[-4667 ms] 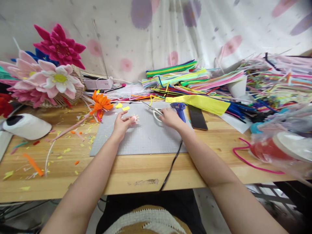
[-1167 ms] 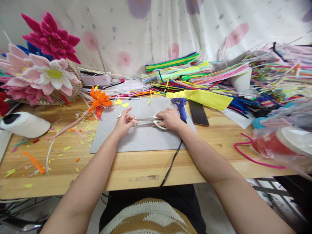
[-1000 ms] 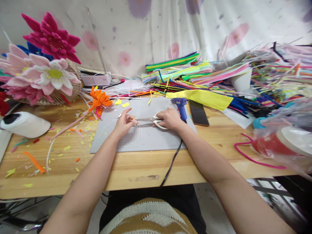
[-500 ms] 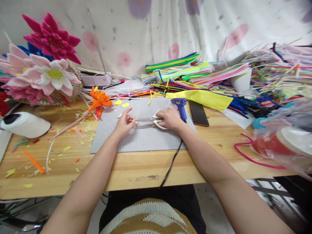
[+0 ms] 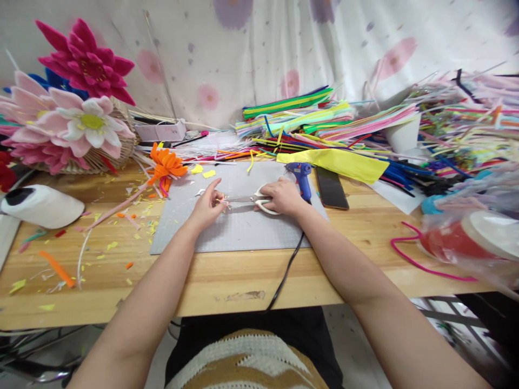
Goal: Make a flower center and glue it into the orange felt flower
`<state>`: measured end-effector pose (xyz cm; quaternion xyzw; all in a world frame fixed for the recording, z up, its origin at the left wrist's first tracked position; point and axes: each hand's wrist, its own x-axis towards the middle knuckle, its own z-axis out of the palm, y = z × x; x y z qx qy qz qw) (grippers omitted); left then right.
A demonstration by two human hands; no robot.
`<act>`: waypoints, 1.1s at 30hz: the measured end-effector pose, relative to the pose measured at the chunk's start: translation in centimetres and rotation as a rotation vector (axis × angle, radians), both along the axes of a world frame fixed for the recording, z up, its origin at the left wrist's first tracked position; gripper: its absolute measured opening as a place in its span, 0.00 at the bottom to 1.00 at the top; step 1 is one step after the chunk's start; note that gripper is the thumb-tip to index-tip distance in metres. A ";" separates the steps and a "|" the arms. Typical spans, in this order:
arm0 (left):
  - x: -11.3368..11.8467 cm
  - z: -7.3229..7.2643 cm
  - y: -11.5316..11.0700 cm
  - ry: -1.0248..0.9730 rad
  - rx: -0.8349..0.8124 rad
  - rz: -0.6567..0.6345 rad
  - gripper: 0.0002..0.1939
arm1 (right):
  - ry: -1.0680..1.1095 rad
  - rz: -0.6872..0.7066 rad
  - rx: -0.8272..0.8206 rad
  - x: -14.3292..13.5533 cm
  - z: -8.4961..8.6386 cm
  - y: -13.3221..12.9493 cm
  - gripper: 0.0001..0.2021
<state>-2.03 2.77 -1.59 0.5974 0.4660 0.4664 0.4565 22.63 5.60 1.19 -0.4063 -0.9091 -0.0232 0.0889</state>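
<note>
My right hand (image 5: 283, 197) grips the white handles of a pair of scissors (image 5: 258, 202), whose blades point left over the grey cutting mat (image 5: 247, 235). At the blade tips, my left hand (image 5: 207, 206) pinches a small tuft of thin pale and reddish strands (image 5: 225, 202) between thumb and fingers, with the index finger stretched out. The strands are too small to name exactly. Right behind my right hand lies a blue glue gun (image 5: 300, 175). Left of the mat's back corner sits an orange fuzzy flower (image 5: 165, 163).
Bundles of coloured pipe cleaners (image 5: 295, 116) fill the back. A phone (image 5: 331, 188) and a yellow sheet (image 5: 336, 162) lie right of the mat. A black cord (image 5: 286, 275) crosses the front edge. A white thread cone (image 5: 42, 207), scraps and large fuzzy flowers (image 5: 91, 121) stand left.
Hardly anything differs. Both hands and the scissors stay in nearly the same place, and the view shifts very slightly.
</note>
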 end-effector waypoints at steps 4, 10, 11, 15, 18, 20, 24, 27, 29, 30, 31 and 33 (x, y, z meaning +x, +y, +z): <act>0.0 -0.1 0.0 0.008 0.003 -0.003 0.39 | 0.005 0.002 -0.001 0.0 0.1 0.0 0.21; -0.1 -0.2 0.0 0.006 0.008 -0.014 0.39 | 0.008 0.010 -0.007 0.0 0.0 0.1 0.21; -0.1 -0.2 0.0 0.005 0.006 -0.015 0.39 | 0.007 0.010 -0.005 0.0 0.0 0.1 0.21; 0.0 -0.2 0.1 0.012 0.012 -0.008 0.39 | 0.009 0.007 -0.003 0.0 0.0 0.1 0.21; 0.0 -0.2 0.1 0.006 0.019 -0.008 0.39 | 0.005 0.007 -0.008 0.1 0.0 0.1 0.21; 0.0 -0.2 0.1 -0.001 0.021 -0.007 0.39 | 0.005 0.009 -0.007 0.1 -0.1 0.2 0.21; -0.1 -0.3 0.1 -0.003 0.023 -0.009 0.39 | 0.005 0.012 -0.003 0.1 -0.2 0.2 0.21; -0.1 -0.3 0.1 0.014 0.027 -0.012 0.39 | 0.002 0.009 -0.002 0.1 -0.3 0.2 0.21; -0.1 -0.3 0.1 0.022 0.029 -0.007 0.38 | -0.001 0.008 -0.007 0.1 -0.2 0.3 0.21; 0.0 -0.2 0.1 0.021 0.028 -0.001 0.38 | 0.001 0.005 -0.008 0.2 -0.2 0.3 0.21; 0.0 -0.2 0.1 0.015 0.024 0.003 0.38 | 0.006 -0.002 -0.008 0.2 -0.2 0.2 0.21; 0.1 0.0 0.0 -0.014 0.008 0.007 0.38 | 0.024 -0.030 -0.003 0.3 -0.1 0.2 0.20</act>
